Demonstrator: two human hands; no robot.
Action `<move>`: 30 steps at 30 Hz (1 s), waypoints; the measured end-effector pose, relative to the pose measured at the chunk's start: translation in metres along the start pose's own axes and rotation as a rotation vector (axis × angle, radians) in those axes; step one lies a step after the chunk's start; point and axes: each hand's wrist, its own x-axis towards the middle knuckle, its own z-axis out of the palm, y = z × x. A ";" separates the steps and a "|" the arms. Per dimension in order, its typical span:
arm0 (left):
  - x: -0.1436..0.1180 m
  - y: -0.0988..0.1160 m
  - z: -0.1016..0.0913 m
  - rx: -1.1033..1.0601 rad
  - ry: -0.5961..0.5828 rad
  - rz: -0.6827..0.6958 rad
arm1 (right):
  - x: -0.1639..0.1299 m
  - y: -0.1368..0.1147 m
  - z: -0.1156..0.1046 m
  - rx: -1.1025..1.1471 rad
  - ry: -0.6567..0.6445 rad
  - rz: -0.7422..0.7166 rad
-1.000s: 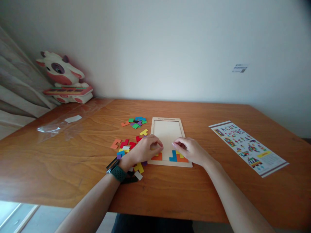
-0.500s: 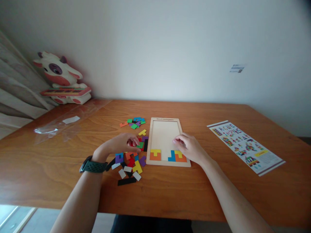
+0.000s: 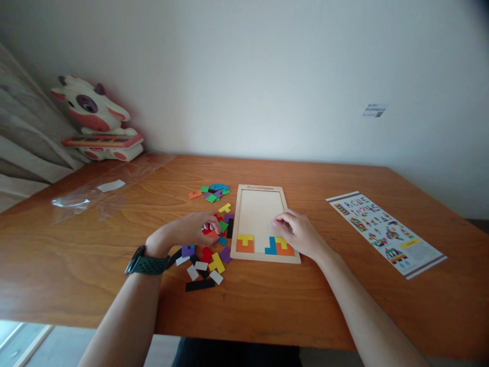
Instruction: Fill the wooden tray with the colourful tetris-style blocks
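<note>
My left hand (image 3: 193,228), with a watch on its wrist, is over the loose pile left of the board. Its thumb and fingers are closed on an orange puzzle piece (image 3: 212,234), partly hidden by them. A green piece (image 3: 223,226) and a blue piece (image 3: 222,240) lie close by. My right hand (image 3: 296,232) rests over the right side of the wooden puzzle board (image 3: 263,211), fingers curled together, with nothing visible in them. Yellow and orange pieces sit fitted in the board's lower left corner (image 3: 245,244); blue, yellow and orange ones fill its lower right.
Several white, black, purple and red pieces lie nearest me on the left, including a long black bar (image 3: 200,285). Another cluster (image 3: 212,192) is farther back. A printed pattern sheet (image 3: 385,234) lies right, a clear plastic bag (image 3: 84,199) left, beside a cow toy keyboard (image 3: 99,122).
My left hand has closed on the orange piece and shifted it slightly up and right from the pile. My right hand has stayed in place over the board.
</note>
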 end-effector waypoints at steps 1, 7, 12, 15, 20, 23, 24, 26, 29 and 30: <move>0.001 -0.001 0.002 0.004 0.014 0.005 | 0.000 0.000 0.000 0.002 -0.001 -0.003; 0.005 -0.003 0.006 0.015 0.031 0.085 | 0.000 0.001 0.002 0.003 0.017 -0.027; 0.006 -0.002 0.008 0.026 0.069 0.138 | -0.001 -0.001 0.002 0.006 0.011 -0.015; 0.006 0.001 0.008 0.016 0.073 0.116 | -0.001 -0.002 0.002 0.006 0.009 -0.014; 0.006 0.005 0.010 0.035 0.090 0.099 | 0.000 -0.001 0.002 0.005 0.012 -0.015; 0.007 0.005 0.011 0.062 0.135 0.124 | 0.000 -0.001 0.003 0.005 0.010 -0.012; 0.007 0.004 0.012 0.062 0.146 0.124 | 0.000 -0.001 0.003 0.005 0.009 -0.013; 0.007 0.002 0.012 0.055 0.166 0.122 | 0.000 -0.002 0.002 0.006 0.008 -0.015; 0.007 -0.001 0.012 0.037 0.176 0.137 | 0.000 -0.003 0.002 0.012 0.003 -0.015; 0.007 -0.002 0.011 0.029 0.176 0.143 | 0.000 -0.003 0.001 0.012 0.001 -0.014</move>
